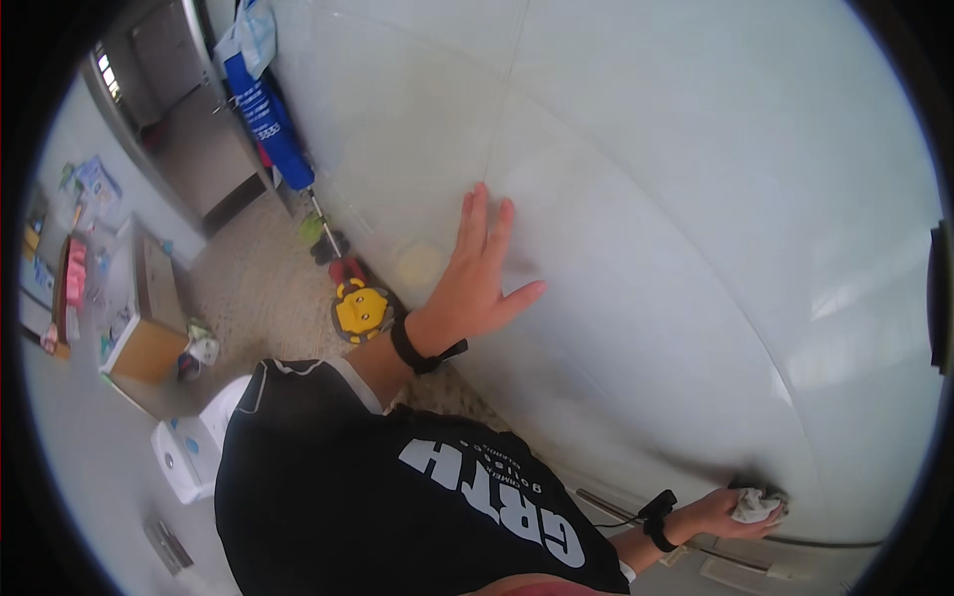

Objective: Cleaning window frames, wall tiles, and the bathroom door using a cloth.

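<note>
My left hand [477, 268], with a black band on its wrist, is spread against or just in front of the pale tiled wall [611, 223]. Its thumb points to the right and it holds nothing. At the lower right, my right hand [734, 514] grips a crumpled white cloth or tissue [756, 506] at the wall, beside a dark shadowed patch. A small black device with a cable sits on that wrist. Whether the cloth touches the wall is hard to tell. Thin joint lines cross the glossy wall.
A yellow cartoon-faced item [361, 309] and a pole lie near the wall's foot. A blue folded item [268, 119] and a plastic bag [256, 37] hang by the doorway. A white toilet [186, 454] and a cabinet [153, 335] stand at left. A metal bar [730, 559] runs below my right hand.
</note>
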`<state>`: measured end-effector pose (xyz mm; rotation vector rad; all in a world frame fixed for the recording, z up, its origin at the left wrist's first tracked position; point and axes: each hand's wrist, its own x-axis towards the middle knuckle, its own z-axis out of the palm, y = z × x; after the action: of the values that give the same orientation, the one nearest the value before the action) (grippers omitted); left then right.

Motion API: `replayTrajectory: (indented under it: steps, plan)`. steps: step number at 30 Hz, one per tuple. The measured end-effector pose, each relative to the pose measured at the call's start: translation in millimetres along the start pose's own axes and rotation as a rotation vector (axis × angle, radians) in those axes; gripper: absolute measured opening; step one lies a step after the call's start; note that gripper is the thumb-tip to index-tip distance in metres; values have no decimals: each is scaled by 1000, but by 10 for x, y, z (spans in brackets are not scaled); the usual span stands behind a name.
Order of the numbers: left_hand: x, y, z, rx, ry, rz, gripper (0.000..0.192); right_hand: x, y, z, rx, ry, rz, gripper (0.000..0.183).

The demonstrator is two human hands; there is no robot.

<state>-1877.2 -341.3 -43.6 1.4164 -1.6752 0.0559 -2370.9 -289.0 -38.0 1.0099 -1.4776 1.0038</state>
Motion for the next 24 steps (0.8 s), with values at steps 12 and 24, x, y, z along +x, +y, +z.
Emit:
replayTrajectory:
  steps: [12, 24]
  plan:
    - [58, -241, -200, -141, -158, -14, 108, 48, -604, 91, 275, 12, 350, 39]
    - [42, -538, -2074, -504, -213, 72, 87, 1138, -2504, -1117, 364, 64, 58, 45]
